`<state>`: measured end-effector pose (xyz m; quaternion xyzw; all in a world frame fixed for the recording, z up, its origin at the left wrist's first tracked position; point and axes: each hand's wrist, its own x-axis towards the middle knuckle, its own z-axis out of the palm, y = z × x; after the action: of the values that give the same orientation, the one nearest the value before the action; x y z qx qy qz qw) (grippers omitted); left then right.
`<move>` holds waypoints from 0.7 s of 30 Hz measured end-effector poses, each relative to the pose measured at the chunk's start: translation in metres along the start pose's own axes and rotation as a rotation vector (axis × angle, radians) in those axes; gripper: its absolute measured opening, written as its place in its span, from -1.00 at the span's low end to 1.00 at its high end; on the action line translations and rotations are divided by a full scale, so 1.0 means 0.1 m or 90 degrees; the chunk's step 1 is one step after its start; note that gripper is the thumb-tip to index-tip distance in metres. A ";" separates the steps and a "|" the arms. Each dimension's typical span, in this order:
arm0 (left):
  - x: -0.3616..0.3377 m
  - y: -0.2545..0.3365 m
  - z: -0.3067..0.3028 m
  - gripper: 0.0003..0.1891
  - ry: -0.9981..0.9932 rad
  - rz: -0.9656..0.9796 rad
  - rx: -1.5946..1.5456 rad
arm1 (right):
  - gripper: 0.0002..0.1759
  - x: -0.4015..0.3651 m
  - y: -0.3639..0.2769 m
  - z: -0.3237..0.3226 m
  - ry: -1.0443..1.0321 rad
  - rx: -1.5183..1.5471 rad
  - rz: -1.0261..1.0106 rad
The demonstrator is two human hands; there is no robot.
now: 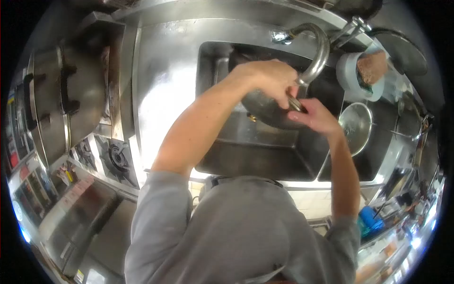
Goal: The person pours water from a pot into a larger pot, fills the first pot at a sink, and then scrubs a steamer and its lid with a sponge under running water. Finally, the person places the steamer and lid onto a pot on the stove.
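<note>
A dark round pan [272,111] is tilted over the sink basin [250,163], partly covered by my hands. My right hand [318,116] comes in from the right and is closed around the pan's metal handle [296,103]. Just above it, my left hand [274,78] reaches across the pan with its fingers curled down at the handle. Whatever may be inside those left fingers is hidden. The curved faucet spout [322,52] ends right beside my left fingertips. A small brass-coloured piece [251,117] shows by the pan's lower left edge.
Right of the basin, a second basin holds a round metal strainer or bowl [355,125]. Behind it stands a white tub [349,73] with a brown block-like pad [372,67]. A steel counter [165,85] lies left, with a stove burner [117,156] further down.
</note>
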<state>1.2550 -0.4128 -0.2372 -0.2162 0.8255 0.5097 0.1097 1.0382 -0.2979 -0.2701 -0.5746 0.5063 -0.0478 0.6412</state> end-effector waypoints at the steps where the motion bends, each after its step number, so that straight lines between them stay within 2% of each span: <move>1: 0.06 -0.01 0.06 -0.67 0.046 0.022 -0.050 | -0.74 -0.12 0.04 0.07 0.041 0.082 0.028; 2: 0.11 -0.03 0.11 -0.65 0.090 0.048 -0.097 | -0.77 -0.24 0.08 0.16 0.086 0.165 0.056; 3: 0.14 -0.05 0.14 -0.65 0.092 0.049 -0.097 | -0.77 -0.33 0.12 0.28 0.087 0.162 0.057; 5: 0.25 -0.11 0.20 -0.64 0.469 0.147 -0.244 | -0.79 -0.48 0.21 0.59 0.194 0.204 0.068; 6: 0.35 -0.24 0.30 -0.67 0.561 0.183 -0.196 | -0.78 -0.55 0.26 0.75 0.241 0.242 0.072; 7: 0.35 -0.20 0.36 -0.67 0.561 0.186 -0.196 | -0.77 -0.61 0.30 0.88 0.286 0.279 0.075; 9: 0.28 -0.08 0.55 -0.68 0.671 0.034 -0.132 | -0.84 -0.72 0.36 1.03 0.299 0.350 0.075; 10: 0.28 -0.06 0.68 -0.65 0.697 0.044 -0.113 | -0.85 -0.73 0.47 1.13 0.388 0.464 0.010; 11: 0.26 -0.06 0.86 -0.65 0.697 0.045 -0.112 | -0.82 -0.75 0.51 1.18 0.476 0.577 -0.058; 12: 0.24 -0.10 1.06 -0.61 0.695 0.040 -0.125 | -0.69 -0.80 0.37 1.13 0.487 0.645 -0.078; 13: 0.23 -0.14 1.27 -0.57 0.694 0.038 -0.139 | -0.61 -0.85 0.54 1.13 0.512 0.691 -0.088; 14: 0.22 -0.22 1.49 -0.57 0.696 0.041 -0.139 | -0.59 -0.89 0.54 1.12 0.526 0.767 -0.104; 15: 0.18 -0.33 1.71 -0.54 0.717 -0.017 -0.151 | -0.58 -0.91 0.53 1.11 0.538 0.844 -0.122; 16: 0.12 -0.39 1.86 -0.50 0.737 -0.078 -0.164 | -0.58 -0.93 0.51 1.12 0.537 0.844 -0.123; 19: -0.12 -0.36 2.08 -0.48 0.714 -0.064 -0.256 | -0.57 -0.98 0.47 1.22 0.555 0.869 -0.128; 20: -0.09 -0.39 2.25 -0.49 0.805 -0.085 -0.336 | -0.58 -0.98 0.49 1.28 0.550 0.835 -0.124; 21: -0.13 -0.36 2.30 -0.49 0.806 -0.083 -0.339 | -0.58 -1.00 0.49 1.33 0.546 0.799 -0.120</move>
<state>1.2741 -0.2194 -0.3657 -0.5411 0.5628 0.4631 -0.4196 1.0580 -0.1260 -0.2716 -0.0744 0.5380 -0.5996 0.5879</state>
